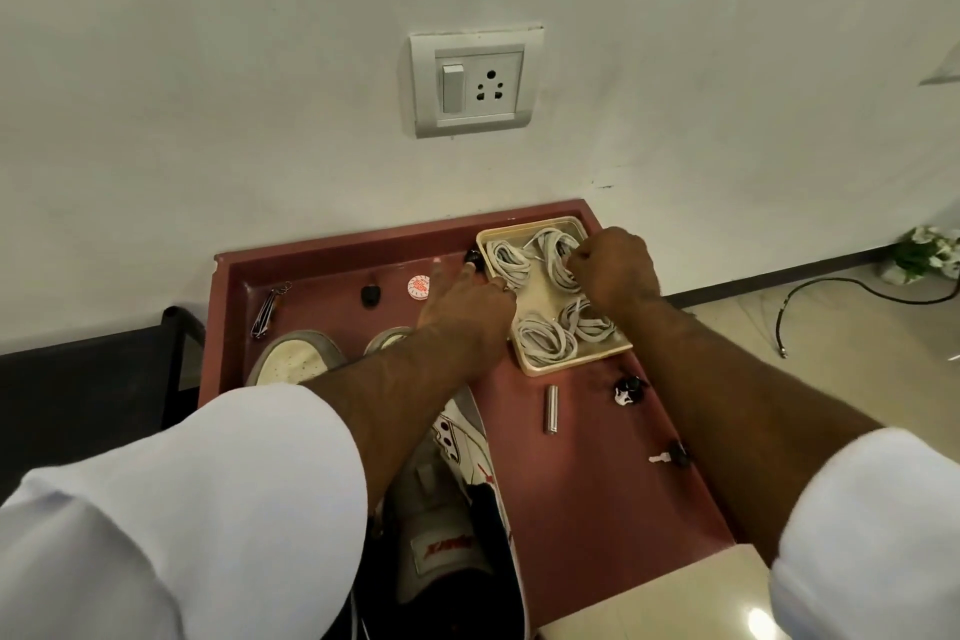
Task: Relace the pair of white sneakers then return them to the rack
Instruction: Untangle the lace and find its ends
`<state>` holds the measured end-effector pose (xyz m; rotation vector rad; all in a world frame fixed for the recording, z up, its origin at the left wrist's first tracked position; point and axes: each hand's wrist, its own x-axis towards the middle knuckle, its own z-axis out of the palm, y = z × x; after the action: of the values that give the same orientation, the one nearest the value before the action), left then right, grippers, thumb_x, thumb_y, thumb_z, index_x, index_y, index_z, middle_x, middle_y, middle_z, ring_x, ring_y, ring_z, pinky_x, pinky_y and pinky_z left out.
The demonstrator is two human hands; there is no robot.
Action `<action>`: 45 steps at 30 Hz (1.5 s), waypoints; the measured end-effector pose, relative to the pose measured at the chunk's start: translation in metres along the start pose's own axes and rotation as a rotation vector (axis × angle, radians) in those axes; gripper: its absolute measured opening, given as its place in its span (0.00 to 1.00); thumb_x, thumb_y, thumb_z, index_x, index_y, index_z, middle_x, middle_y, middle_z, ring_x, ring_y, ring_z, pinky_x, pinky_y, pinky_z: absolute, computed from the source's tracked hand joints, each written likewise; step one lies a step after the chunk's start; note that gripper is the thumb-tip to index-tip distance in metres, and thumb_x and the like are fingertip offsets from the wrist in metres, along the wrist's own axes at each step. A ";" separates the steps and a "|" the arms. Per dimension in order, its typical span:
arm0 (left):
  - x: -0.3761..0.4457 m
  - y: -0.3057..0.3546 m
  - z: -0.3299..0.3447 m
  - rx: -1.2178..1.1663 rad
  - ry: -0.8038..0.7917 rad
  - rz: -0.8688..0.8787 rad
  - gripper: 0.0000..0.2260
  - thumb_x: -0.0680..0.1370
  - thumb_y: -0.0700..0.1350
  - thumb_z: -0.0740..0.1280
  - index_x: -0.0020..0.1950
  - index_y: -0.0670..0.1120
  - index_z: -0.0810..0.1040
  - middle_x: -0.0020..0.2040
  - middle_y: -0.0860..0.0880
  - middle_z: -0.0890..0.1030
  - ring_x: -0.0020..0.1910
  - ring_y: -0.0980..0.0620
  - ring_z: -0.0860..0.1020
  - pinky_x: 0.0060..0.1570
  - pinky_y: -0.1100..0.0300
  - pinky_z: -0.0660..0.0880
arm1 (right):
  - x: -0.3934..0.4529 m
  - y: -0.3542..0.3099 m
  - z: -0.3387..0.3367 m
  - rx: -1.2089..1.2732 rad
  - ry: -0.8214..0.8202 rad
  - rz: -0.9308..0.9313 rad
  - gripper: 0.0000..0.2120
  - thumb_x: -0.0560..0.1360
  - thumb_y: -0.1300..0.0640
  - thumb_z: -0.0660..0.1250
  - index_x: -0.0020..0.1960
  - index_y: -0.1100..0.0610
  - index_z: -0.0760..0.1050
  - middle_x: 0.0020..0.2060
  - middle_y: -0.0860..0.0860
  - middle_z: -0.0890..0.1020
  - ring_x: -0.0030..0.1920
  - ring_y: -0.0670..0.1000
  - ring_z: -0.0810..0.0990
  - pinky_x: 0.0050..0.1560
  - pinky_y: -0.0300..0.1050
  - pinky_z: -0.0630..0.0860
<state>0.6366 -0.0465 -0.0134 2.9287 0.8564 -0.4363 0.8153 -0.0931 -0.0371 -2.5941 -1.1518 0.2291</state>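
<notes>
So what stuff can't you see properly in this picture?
- Head view: the two white sneakers on the maroon tray table are mostly covered by the left forearm and white sleeve.
- The right hand hides its own fingertips among the coiled white laces in the cream plastic tray.
- The left hand covers the tray's left rim.
- The small black objects are too small to name.

A white sneaker [457, 509] near the front edge of the red tray [597, 483] has a tongue label [444, 548] with red lettering, upside down and blurred. A round white disc [418, 287] near the tray's back edge carries red print, too small to read.
</notes>
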 end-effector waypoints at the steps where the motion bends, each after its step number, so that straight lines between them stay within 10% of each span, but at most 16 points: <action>1: 0.002 0.000 0.001 0.019 0.014 0.003 0.22 0.78 0.37 0.59 0.73 0.46 0.69 0.72 0.48 0.70 0.76 0.39 0.58 0.72 0.32 0.47 | 0.004 -0.002 0.003 -0.022 -0.016 -0.006 0.14 0.75 0.49 0.67 0.44 0.60 0.82 0.44 0.59 0.82 0.50 0.62 0.79 0.47 0.49 0.77; 8: 0.005 0.005 0.009 0.088 0.113 0.006 0.13 0.77 0.41 0.63 0.60 0.48 0.78 0.57 0.48 0.80 0.64 0.43 0.71 0.71 0.32 0.52 | 0.019 -0.019 0.023 -0.192 -0.028 0.012 0.17 0.75 0.50 0.68 0.60 0.57 0.77 0.60 0.56 0.79 0.61 0.59 0.74 0.56 0.50 0.71; 22: 0.000 0.008 -0.003 0.032 -0.034 -0.013 0.16 0.78 0.44 0.62 0.65 0.47 0.75 0.66 0.46 0.74 0.69 0.40 0.68 0.68 0.28 0.48 | 0.029 -0.022 0.015 -0.161 0.051 0.084 0.14 0.77 0.54 0.65 0.60 0.57 0.76 0.58 0.57 0.80 0.60 0.60 0.76 0.55 0.49 0.72; 30: -0.061 -0.016 -0.031 -0.294 -0.046 -0.132 0.26 0.78 0.43 0.61 0.76 0.48 0.61 0.76 0.47 0.64 0.75 0.44 0.62 0.70 0.42 0.56 | -0.016 -0.045 -0.089 0.058 0.178 -0.076 0.12 0.72 0.53 0.69 0.35 0.57 0.70 0.37 0.59 0.79 0.45 0.63 0.79 0.40 0.46 0.70; 35: -0.132 -0.035 -0.030 -0.906 0.302 -0.235 0.30 0.78 0.41 0.66 0.79 0.51 0.60 0.76 0.50 0.68 0.73 0.50 0.67 0.72 0.53 0.64 | -0.103 -0.092 -0.147 0.233 0.077 -0.290 0.11 0.68 0.57 0.71 0.31 0.62 0.76 0.25 0.56 0.75 0.29 0.53 0.74 0.30 0.46 0.65; 39: -0.224 -0.027 -0.041 -1.595 0.422 -0.210 0.25 0.80 0.44 0.68 0.74 0.55 0.65 0.59 0.59 0.80 0.58 0.60 0.79 0.49 0.64 0.77 | -0.209 -0.132 -0.163 0.474 -0.201 -0.446 0.06 0.69 0.61 0.72 0.35 0.61 0.81 0.27 0.56 0.77 0.25 0.42 0.69 0.30 0.42 0.65; 45: -0.330 -0.016 -0.001 -1.960 0.535 -0.321 0.10 0.83 0.41 0.61 0.54 0.39 0.80 0.45 0.41 0.85 0.42 0.47 0.83 0.42 0.54 0.80 | -0.324 -0.155 -0.109 0.751 -0.434 -0.438 0.04 0.73 0.59 0.74 0.43 0.51 0.84 0.34 0.47 0.85 0.35 0.44 0.81 0.41 0.45 0.78</action>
<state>0.3626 -0.2046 0.0822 1.0221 0.8706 0.8022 0.5195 -0.2576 0.1253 -1.6362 -1.3876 0.9465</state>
